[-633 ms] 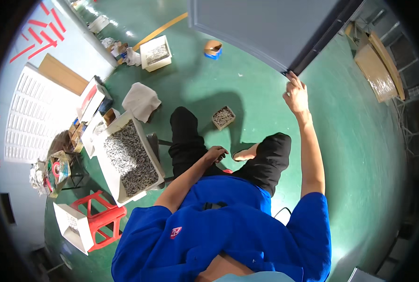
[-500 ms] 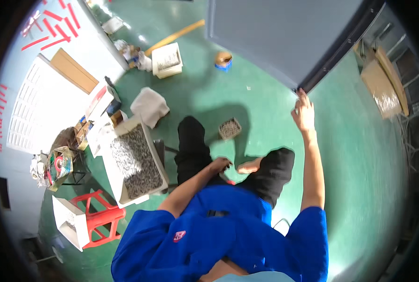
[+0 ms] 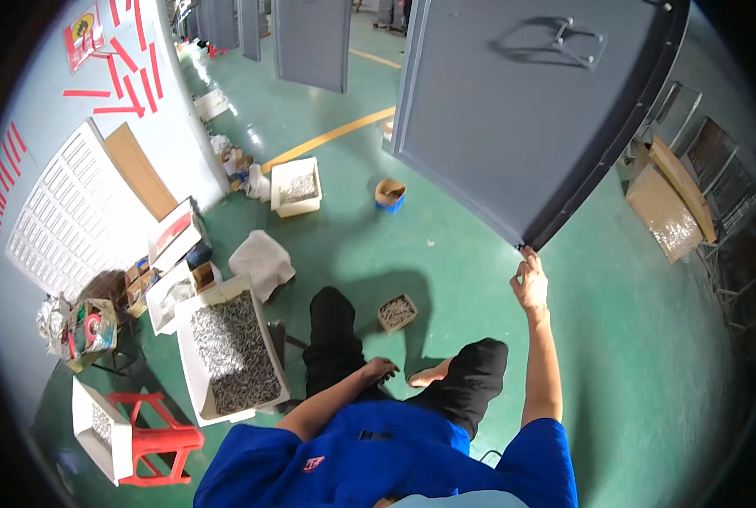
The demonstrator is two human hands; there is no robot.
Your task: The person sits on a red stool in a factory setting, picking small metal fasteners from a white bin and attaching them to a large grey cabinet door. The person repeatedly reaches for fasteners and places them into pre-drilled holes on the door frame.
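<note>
A large grey metal door point(image 3: 513, 110) stands upright ahead on the right, with a dark strip along its right edge. My right hand point(image 3: 530, 286) reaches forward to its lower corner. The fingertips close on that corner, while the thumb sits lower; any small part between them is too small to make out. My left hand point(image 3: 379, 370) rests low over my left thigh, its fingers loosely bent and apart, with no object visible in it. A small tray of little grey parts point(image 3: 397, 312) lies on the floor between my knees and the door.
At my left stands a large white bin point(image 3: 190, 364) full of small metal parts. Near it are a red stool point(image 3: 170, 440) with a tilted white tub point(image 3: 122, 449), a white cloth-like cover point(image 3: 259, 258), a white tub point(image 3: 296, 206) and a blue-brown box point(image 3: 390, 196). Cardboard point(image 3: 661, 207) leans at right.
The view has tilted up, so everything sits lower and more of the door and the room behind shows. My right hand stays at the door's corner; the left stays by my thigh.
</note>
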